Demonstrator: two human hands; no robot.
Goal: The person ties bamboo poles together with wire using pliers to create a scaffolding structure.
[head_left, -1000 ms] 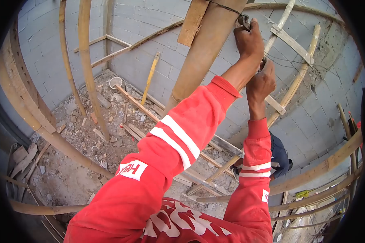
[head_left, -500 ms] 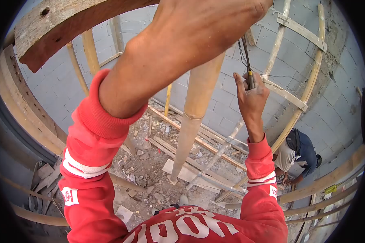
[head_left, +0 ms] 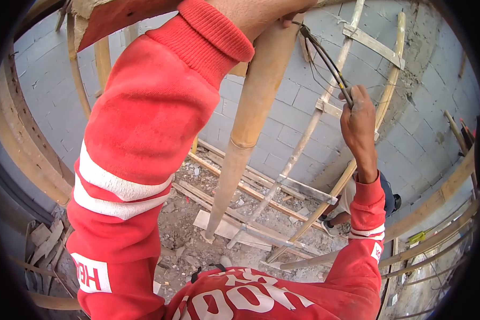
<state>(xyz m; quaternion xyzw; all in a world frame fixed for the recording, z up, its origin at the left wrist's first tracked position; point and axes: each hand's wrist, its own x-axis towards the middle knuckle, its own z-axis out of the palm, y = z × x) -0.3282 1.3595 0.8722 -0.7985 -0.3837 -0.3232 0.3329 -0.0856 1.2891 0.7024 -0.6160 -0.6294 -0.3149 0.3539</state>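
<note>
My right hand (head_left: pixel 357 114) is closed around the dark handles of wire-tying pincers (head_left: pixel 328 61). The tool slants up and left, its head near the top of an upright bamboo pole (head_left: pixel 250 112). Thin dark wire (head_left: pixel 317 74) hangs beside it. My left hand (head_left: pixel 282 7) reaches across the top of the view to the pole's upper end. Most of its fingers are hidden or cut off by the frame edge; one fingertip shows beside the pole. At the upper left, a rough timber beam (head_left: pixel 109 24) runs behind my left sleeve.
A wooden ladder (head_left: pixel 376 45) leans on the grey block wall (head_left: pixel 432 101). Behind my right forearm, another person (head_left: pixel 346 200) is partly visible below. Planks (head_left: pixel 250 184) and rubble cover the ground. Bamboo rails (head_left: pixel 426 218) cross at the right; curved timber (head_left: pixel 29 128) stands left.
My left arm has moved up, taking most of the hand out of view. My right hand has shifted right and slightly down, and the pincers now slant more. The view has shifted; the other person is more hidden.
</note>
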